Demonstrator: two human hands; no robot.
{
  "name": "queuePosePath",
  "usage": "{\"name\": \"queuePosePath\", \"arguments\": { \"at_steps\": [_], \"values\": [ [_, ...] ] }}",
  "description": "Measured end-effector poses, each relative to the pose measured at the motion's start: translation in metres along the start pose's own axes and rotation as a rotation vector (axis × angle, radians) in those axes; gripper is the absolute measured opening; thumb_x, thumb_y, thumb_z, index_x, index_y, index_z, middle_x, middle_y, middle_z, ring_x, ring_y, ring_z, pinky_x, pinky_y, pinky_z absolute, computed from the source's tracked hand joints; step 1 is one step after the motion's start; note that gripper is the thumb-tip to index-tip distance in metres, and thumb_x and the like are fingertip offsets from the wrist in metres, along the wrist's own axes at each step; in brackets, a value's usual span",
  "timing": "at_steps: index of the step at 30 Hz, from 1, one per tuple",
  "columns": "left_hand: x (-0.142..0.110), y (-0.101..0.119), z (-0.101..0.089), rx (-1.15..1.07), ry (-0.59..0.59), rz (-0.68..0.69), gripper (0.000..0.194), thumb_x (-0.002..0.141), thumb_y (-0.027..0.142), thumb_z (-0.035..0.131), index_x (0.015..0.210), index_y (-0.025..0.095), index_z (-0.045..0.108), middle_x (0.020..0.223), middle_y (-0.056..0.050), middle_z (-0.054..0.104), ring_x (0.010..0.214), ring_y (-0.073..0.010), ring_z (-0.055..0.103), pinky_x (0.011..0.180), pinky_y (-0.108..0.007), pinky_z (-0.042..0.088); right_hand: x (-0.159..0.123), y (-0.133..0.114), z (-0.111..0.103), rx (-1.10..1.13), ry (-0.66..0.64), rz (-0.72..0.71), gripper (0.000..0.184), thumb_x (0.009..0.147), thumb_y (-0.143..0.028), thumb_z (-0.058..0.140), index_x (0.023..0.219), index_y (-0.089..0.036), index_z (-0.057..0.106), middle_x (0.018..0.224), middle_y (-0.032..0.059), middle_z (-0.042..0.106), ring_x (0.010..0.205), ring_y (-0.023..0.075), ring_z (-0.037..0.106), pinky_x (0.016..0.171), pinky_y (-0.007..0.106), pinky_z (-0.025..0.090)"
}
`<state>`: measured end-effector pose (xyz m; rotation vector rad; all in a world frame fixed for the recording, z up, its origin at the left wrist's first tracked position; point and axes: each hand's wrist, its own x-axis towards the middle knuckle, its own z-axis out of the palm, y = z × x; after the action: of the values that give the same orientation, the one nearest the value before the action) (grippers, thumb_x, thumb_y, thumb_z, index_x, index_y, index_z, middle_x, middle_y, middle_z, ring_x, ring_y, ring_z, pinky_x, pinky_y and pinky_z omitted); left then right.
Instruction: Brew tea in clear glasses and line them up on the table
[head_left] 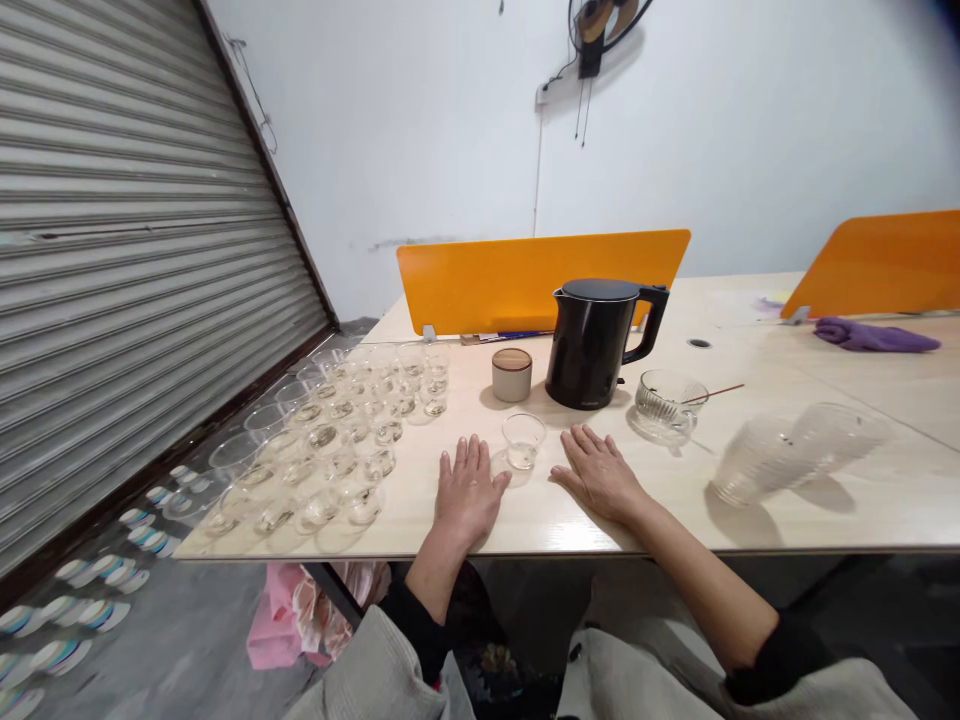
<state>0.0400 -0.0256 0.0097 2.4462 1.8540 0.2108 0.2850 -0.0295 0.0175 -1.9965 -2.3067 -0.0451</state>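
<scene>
My left hand lies flat on the light wooden table, fingers stretched out, holding nothing. My right hand rests palm down a little to the right, fingers spread, also holding nothing. Between them, just beyond the fingertips, stands a small clear glass cup. Behind it are a black electric kettle and a small beige jar with a wooden lid.
Several small clear glasses crowd the table's left part. A glass cup with a thin stick sits right of the kettle; a clear ribbed pitcher lies on its side. Orange dividers stand behind, and a purple cloth lies far right. A roller shutter closes the left.
</scene>
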Motion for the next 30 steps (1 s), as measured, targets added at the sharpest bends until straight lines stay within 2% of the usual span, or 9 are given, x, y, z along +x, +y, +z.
{"name": "queuePosePath", "arguments": {
  "at_steps": [30],
  "values": [
    [0.0016,-0.0025,0.0038,-0.034,0.031,0.011,0.072,0.106,0.055,0.025,0.162,0.011,0.029,0.172,-0.013,0.018,0.161,-0.0308,0.013,0.129,-0.058,0.013,0.0029,0.0045,0.0065,-0.012,0.021,-0.009,0.079,0.1,-0.065,0.032,0.158,-0.011,0.041,0.167,0.0218,0.033,0.157,0.0373,0.023,0.124,0.061,0.021]
  ]
}}
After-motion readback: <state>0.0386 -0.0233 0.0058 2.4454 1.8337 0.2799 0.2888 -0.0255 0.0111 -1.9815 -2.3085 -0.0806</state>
